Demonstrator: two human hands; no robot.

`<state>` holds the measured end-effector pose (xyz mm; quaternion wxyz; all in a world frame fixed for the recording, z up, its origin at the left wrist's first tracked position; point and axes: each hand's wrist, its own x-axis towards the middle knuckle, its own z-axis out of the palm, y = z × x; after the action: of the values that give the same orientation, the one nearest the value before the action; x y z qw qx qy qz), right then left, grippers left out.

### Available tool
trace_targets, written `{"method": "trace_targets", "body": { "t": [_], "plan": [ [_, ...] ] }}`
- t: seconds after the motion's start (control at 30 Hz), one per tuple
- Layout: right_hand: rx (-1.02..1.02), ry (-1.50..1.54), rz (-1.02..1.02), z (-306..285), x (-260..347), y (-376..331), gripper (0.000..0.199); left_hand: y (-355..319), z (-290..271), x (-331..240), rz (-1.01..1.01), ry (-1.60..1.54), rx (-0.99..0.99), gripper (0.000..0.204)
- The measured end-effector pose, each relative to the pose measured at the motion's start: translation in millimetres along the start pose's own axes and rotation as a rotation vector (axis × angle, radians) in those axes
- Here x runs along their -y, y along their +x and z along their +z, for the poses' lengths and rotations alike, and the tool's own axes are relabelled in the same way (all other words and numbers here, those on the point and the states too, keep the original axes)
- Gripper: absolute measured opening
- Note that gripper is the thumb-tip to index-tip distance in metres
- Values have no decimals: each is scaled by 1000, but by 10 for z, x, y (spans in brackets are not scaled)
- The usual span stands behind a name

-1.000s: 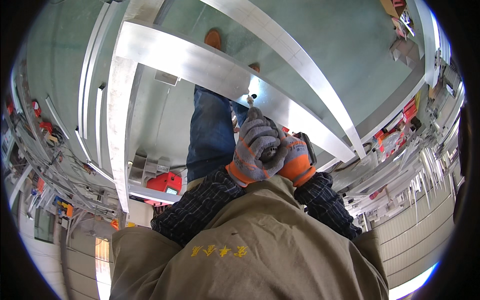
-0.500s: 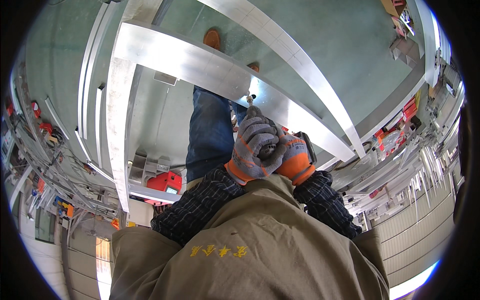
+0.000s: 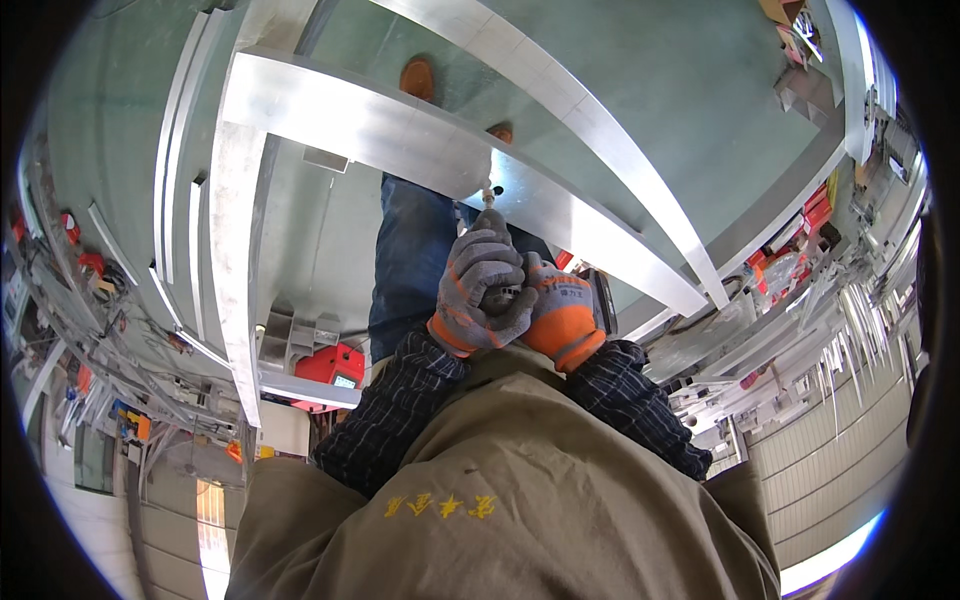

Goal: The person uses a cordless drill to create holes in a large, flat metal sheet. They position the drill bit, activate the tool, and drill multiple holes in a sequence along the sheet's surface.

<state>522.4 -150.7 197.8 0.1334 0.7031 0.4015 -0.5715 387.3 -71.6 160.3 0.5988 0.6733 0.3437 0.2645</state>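
A cordless drill (image 3: 489, 222) is held in front of my body, its nose pointing away from me. My left hand (image 3: 482, 278), in a grey and orange glove, wraps round the drill's body. Close against it on the right, my right hand (image 3: 560, 308) is closed round the drill's rear part, and most of that grip is hidden. A dark battery block sticks out beyond the right glove. The drill's tip is at a silver metal beam (image 3: 400, 128), beside a small dark round hole (image 3: 498, 190). A bright patch of light lies on the metal there.
A second long metal bar (image 3: 560, 90) runs beyond the beam. A pale upright rail (image 3: 232, 240) supports the beam's left end. Thin metal strips (image 3: 197, 250) lie on the floor at left. A red machine (image 3: 330, 372) stands at lower left. My shoe (image 3: 417, 77) shows beyond the beam.
Both hands and the drill have shifted a little to the left, and the drill now stands more upright in the picture. Both hands keep their grip. The whole view has also moved slightly.
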Motion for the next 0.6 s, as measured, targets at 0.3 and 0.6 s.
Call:
{"method": "trace_targets", "body": {
  "t": [0.3, 0.6],
  "plan": [
    [-15, -13, -70, -155, -139, 5, 54, 110, 160, -70, -7, 55, -105, 31],
    [-66, 177, -174, -124, -465, 41, 59, 99, 413, -22, 49, 89, -135, 38]
  ]
}}
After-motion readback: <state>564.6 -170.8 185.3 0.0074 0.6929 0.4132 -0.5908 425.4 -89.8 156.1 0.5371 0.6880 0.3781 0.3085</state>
